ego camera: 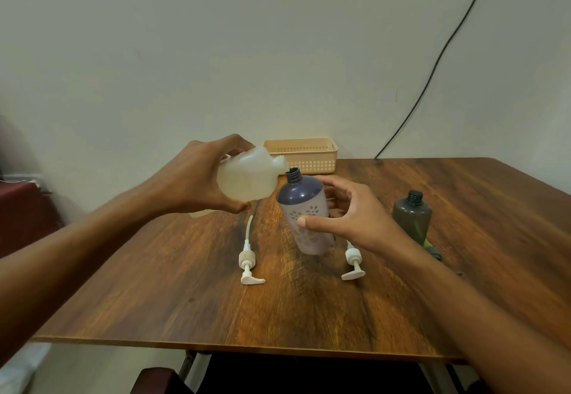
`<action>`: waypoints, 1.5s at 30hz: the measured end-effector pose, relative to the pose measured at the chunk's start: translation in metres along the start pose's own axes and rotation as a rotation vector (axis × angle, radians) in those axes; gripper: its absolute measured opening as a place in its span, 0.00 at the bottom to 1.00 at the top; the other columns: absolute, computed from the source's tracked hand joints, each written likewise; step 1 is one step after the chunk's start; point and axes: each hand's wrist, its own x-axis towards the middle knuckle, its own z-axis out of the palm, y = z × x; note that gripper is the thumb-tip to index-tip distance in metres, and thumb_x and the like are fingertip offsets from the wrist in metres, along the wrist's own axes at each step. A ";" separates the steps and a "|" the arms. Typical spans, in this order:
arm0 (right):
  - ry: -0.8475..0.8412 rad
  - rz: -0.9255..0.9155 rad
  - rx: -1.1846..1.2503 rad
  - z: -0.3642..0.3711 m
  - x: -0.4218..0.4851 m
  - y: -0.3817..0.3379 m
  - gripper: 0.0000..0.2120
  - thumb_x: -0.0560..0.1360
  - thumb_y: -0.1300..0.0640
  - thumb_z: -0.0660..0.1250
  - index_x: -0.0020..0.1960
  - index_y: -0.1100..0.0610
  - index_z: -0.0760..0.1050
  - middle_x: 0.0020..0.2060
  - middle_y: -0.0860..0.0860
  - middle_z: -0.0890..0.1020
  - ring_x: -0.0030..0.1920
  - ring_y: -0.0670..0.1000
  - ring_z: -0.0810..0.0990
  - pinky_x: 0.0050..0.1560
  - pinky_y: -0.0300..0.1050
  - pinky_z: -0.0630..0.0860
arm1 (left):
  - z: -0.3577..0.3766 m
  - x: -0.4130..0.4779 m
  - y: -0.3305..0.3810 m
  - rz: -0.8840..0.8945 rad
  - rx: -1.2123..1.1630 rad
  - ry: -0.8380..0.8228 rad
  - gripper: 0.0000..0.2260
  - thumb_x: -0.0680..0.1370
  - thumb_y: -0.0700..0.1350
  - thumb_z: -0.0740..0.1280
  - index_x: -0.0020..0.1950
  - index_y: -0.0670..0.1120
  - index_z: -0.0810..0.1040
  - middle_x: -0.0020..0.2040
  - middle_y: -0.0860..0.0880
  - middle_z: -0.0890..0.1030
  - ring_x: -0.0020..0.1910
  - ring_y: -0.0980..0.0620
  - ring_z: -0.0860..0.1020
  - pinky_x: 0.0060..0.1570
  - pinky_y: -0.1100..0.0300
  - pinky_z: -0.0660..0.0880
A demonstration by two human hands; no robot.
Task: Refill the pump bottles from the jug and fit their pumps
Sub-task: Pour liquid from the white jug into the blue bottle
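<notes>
My left hand (197,177) grips a translucent white jug (248,177), tipped on its side with its spout just above the open neck of a purple pump bottle (304,208). That bottle has a flower pattern and leans slightly left. My right hand (349,211) holds it around the middle from the right. Two white pumps lie flat on the table: one (248,265) left of the bottle, one (353,265) right of it, partly under my right wrist. A dark green bottle (412,216) stands open-necked further right.
A beige slotted basket (304,154) sits at the table's (154,285) far edge against the wall. A black cable (432,69) runs down the wall at the right. A dark red seat (154,379) shows below the near table edge.
</notes>
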 end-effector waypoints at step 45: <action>0.001 0.010 0.014 0.003 0.002 0.001 0.35 0.68 0.49 0.84 0.73 0.47 0.76 0.62 0.44 0.84 0.62 0.45 0.83 0.60 0.47 0.85 | 0.000 0.004 -0.007 0.026 0.048 0.003 0.41 0.62 0.58 0.83 0.71 0.54 0.71 0.65 0.56 0.78 0.56 0.54 0.78 0.48 0.69 0.74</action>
